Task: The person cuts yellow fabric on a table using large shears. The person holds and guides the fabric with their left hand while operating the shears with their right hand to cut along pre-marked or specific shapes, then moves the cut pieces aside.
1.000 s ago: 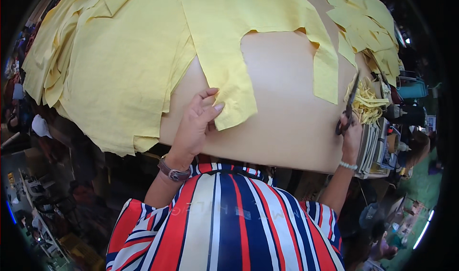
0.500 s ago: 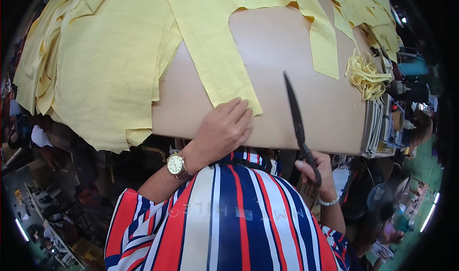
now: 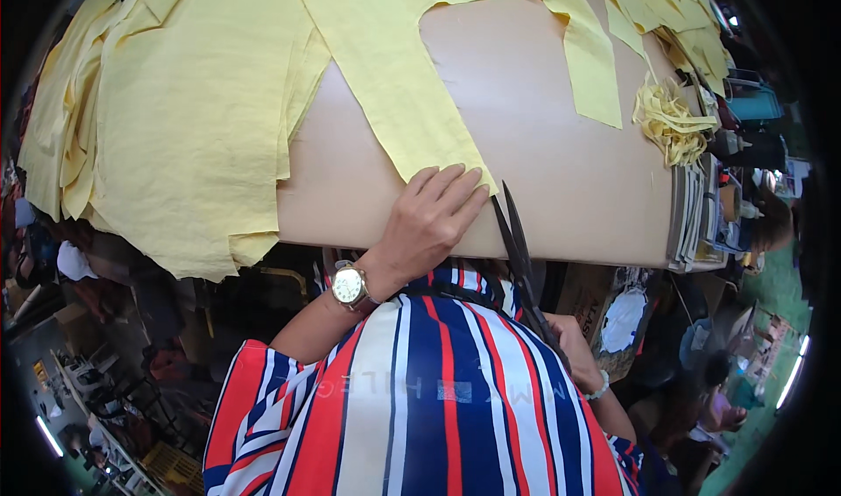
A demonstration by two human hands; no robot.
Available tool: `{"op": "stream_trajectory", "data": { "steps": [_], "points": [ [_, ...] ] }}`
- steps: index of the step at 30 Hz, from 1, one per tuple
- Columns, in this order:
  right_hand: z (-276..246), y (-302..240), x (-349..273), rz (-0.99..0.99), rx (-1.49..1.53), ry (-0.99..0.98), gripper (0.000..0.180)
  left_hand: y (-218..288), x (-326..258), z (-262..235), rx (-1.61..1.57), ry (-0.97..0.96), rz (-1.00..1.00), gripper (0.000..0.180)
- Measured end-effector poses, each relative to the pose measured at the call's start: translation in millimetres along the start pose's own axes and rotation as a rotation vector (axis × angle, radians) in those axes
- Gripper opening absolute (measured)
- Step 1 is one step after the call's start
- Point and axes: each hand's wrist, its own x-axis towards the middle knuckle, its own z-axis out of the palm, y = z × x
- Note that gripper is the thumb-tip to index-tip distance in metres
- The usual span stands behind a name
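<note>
My left hand, with a gold wristwatch on the wrist, lies flat on the near end of a strip of yellow fabric at the front edge of a tan cutting table. My right hand, low beside my striped shirt, grips long dark scissors. Their blades point up toward the corner of the strip, just right of my left fingers. Most of the right hand is hidden by the shirt.
Big sheets of yellow fabric drape over the table's left side. More cut yellow pieces and a heap of thin yellow trimmings lie at the far right. Stacked flat boards line the right edge. Cluttered workshop floor lies below.
My right hand brought the scissors from the table's far right edge down and left to the strip's near corner. My left hand slid right along the strip's end and flattened.
</note>
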Motion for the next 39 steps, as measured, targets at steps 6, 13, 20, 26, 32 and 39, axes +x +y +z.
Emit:
{"op": "stream_trajectory", "data": {
  "steps": [6,13,20,26,32,39],
  "points": [
    [-0.5,-13.3,16.6,-0.051,-0.11,-0.001,0.034,0.1,0.1,1.7,-0.011,-0.003,0.027,0.026],
    [-2.0,-36.4,31.0,-0.033,-0.203,-0.002,0.038,0.5,-1.8,-0.6,-0.009,-0.006,0.016,0.028],
    [-2.4,-35.0,35.8,-0.076,-0.194,0.009,0.037,0.8,-2.5,-0.9,-0.022,-0.002,0.013,0.027],
    [-2.9,-20.0,32.7,-0.055,-0.129,0.049,0.031,0.6,-3.0,0.5,-0.026,-0.011,0.008,0.027],
    [-1.2,-18.5,28.2,-0.035,-0.061,0.058,0.026,0.5,-3.1,1.3,-0.039,-0.018,0.006,0.026],
    [-4.4,-2.5,26.6,-0.025,-0.02,0.069,0.028,-0.4,-2.8,1.7,-0.061,-0.011,0.001,0.026]
  ]
}}
